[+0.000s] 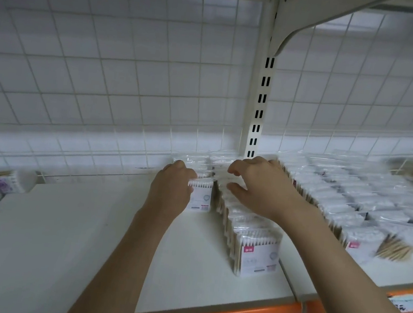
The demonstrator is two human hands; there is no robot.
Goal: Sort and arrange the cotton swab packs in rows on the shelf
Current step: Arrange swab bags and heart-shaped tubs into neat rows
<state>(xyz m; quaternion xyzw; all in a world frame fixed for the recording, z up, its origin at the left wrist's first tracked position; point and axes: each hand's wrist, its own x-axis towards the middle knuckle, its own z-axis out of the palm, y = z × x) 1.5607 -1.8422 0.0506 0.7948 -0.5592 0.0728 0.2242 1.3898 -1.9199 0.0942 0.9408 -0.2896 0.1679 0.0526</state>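
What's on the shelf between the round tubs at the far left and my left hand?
Bare white shelf between the round tubs and left hand, in the head view.

No legible text on blurred pack labels (pixel 260 258).

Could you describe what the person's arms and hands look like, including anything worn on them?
Both arms are bare along all that shows, with no sleeves in view. The left hand and right hand wear no gloves, and no rings, watch or bracelets can be seen. Motion blur softens the fingers, so small details such as the nails cannot be made out.
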